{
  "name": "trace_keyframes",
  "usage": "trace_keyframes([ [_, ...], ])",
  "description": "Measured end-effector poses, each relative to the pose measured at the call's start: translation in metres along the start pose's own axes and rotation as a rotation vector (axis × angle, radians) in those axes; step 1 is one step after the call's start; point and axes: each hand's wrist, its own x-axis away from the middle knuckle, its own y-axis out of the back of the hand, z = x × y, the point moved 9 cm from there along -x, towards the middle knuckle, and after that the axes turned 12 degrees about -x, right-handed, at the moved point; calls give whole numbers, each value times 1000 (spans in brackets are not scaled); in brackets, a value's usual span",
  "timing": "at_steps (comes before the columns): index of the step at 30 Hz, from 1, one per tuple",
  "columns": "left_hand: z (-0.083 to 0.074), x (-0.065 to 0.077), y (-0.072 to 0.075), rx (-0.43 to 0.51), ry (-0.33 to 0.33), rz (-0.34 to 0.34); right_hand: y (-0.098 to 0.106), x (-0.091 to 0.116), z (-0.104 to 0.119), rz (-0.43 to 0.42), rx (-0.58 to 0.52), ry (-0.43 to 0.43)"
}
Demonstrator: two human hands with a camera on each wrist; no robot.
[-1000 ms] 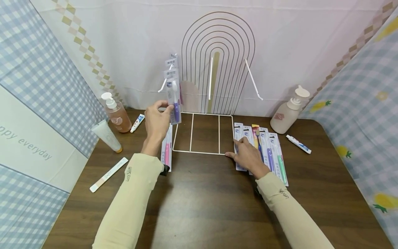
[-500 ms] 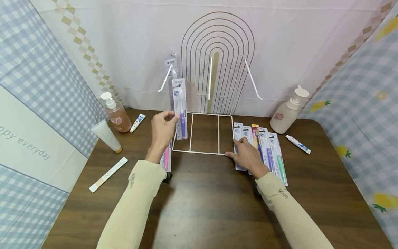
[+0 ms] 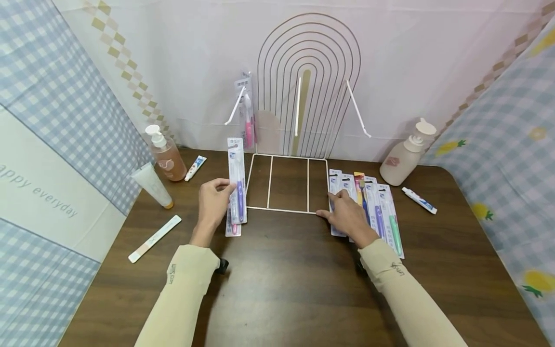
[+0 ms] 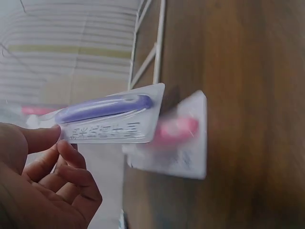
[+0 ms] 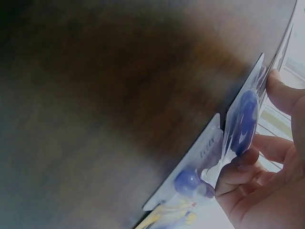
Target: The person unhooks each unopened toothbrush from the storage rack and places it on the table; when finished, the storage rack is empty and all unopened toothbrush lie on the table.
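Observation:
My left hand [image 3: 213, 201] pinches a packaged purple toothbrush [image 3: 240, 200] by its edge, between thumb and fingers. Held nearly upright, the pack overlaps a packaged pink toothbrush [image 3: 234, 230] on the table; the left wrist view shows the pink one [image 4: 176, 131] just beyond it. My right hand [image 3: 347, 214] rests at the front right corner of a white wire rack [image 3: 286, 210], thumb and index finger extended to its base wire. Its other fingers lie against a packaged toothbrush with a blue-purple handle [image 5: 245, 121]. Packaged toothbrushes [image 3: 248, 127] hang on the rack's left hook [image 3: 234, 108].
The middle hook [image 3: 297, 108] and right hook [image 3: 357, 111] jut forward. More packaged toothbrushes [image 3: 392, 221] lie in a row at right. A white pump bottle [image 3: 398, 161], an amber pump bottle [image 3: 169, 161], a white tube [image 3: 152, 185], small toothpaste tubes [image 3: 419, 200] and a slim sachet [image 3: 154, 238] stand or lie around.
My left hand has drawn the purple toothbrush pack away from the left hook and lowered it leftward over the pink pack. The right hand has stayed at the rack corner.

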Motion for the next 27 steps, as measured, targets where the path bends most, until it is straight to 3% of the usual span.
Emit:
trace_keyframes([
  [6,84,-35,-5,-118,78,5,0,0,0,1,1,3],
  [11,113,-39,0,-206,157,32,0,-1,0,-6,-1,3],
  [17,111,-29,5,-321,230,70,0,-1,0,-13,-3,-2],
  [23,91,-15,7,-441,267,97,1,0,1,-25,-2,15],
  [27,77,-6,9,-474,281,97,1,0,1,-26,-3,19],
])
